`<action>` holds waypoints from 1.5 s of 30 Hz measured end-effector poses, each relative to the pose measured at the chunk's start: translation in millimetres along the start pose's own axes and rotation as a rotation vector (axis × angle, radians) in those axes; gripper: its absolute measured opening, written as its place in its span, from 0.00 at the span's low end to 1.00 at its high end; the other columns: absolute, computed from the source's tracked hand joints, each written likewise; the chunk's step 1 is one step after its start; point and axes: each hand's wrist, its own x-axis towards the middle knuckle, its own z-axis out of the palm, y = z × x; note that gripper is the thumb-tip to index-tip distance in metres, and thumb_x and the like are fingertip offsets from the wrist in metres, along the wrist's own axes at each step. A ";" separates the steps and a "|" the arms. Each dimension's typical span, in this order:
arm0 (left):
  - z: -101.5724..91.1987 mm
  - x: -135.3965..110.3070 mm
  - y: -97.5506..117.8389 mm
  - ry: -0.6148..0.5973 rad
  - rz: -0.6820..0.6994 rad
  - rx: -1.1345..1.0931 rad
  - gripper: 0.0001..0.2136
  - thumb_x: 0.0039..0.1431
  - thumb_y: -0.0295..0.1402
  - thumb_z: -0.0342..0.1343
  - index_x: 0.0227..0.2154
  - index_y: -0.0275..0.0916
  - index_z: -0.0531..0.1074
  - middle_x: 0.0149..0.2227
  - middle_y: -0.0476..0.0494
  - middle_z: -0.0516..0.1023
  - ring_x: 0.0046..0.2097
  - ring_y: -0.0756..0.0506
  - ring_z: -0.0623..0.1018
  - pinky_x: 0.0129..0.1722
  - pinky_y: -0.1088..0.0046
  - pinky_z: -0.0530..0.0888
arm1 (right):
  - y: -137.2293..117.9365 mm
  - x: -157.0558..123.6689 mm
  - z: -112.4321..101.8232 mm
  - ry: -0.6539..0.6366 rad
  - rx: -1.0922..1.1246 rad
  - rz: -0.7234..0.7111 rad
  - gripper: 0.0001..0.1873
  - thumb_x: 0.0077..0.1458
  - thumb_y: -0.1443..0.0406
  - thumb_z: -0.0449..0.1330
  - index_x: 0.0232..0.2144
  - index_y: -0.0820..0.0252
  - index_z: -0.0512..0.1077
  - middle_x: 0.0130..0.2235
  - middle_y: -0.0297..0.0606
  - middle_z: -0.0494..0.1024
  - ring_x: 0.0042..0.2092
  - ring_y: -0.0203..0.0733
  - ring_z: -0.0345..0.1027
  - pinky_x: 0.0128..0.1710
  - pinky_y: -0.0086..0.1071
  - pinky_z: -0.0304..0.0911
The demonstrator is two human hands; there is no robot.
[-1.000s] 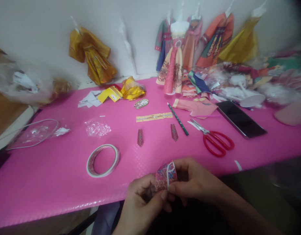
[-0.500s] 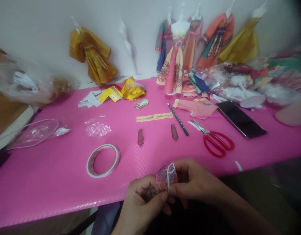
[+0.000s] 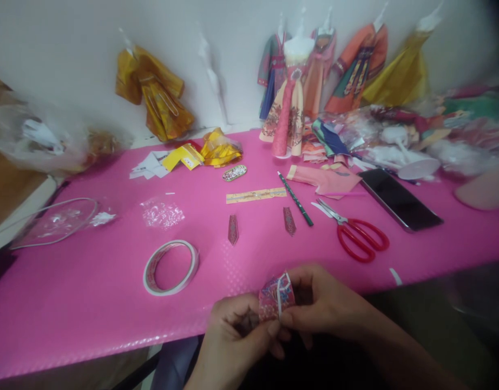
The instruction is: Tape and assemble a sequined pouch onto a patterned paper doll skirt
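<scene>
Both hands pinch a small folded piece of red patterned paper (image 3: 274, 297) with a white strip across it, at the near edge of the pink table (image 3: 91, 292). My left hand (image 3: 233, 338) grips its lower left side with thumb and fingers closed. My right hand (image 3: 322, 303) holds its right side, fingers curled over the top. A roll of double-sided tape (image 3: 170, 266) lies just left of the hands. Two small red paper tabs (image 3: 232, 229) (image 3: 289, 220) lie beyond the hands.
Red-handled scissors (image 3: 357, 232), a dark pencil (image 3: 295, 197), a phone (image 3: 399, 198) and a yellow paper strip (image 3: 255, 194) lie mid-table. Paper doll dresses (image 3: 288, 105) stand at the wall, a gold one (image 3: 156, 92) hangs left. Plastic bags (image 3: 54, 219) sit at the left.
The hands and the folded paper have barely shifted, slightly lower. Nothing on the table has moved.
</scene>
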 end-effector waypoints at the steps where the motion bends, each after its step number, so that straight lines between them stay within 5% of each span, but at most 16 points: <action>1: -0.1 -0.3 0.0 -0.001 0.003 0.001 0.10 0.49 0.34 0.70 0.21 0.34 0.78 0.20 0.48 0.79 0.22 0.54 0.77 0.24 0.84 0.74 | -0.2 0.0 -0.1 -0.005 -0.004 0.003 0.06 0.48 0.68 0.69 0.30 0.67 0.78 0.24 0.32 0.75 0.26 0.29 0.69 0.20 0.16 0.65; 45: -8.0 6.0 -7.7 0.001 0.003 0.039 0.16 0.48 0.43 0.70 0.22 0.34 0.75 0.19 0.49 0.79 0.22 0.51 0.78 0.24 0.81 0.73 | 4.8 4.5 -1.7 0.017 0.021 -0.030 0.15 0.47 0.60 0.71 0.32 0.68 0.78 0.25 0.35 0.76 0.23 0.28 0.67 0.19 0.18 0.64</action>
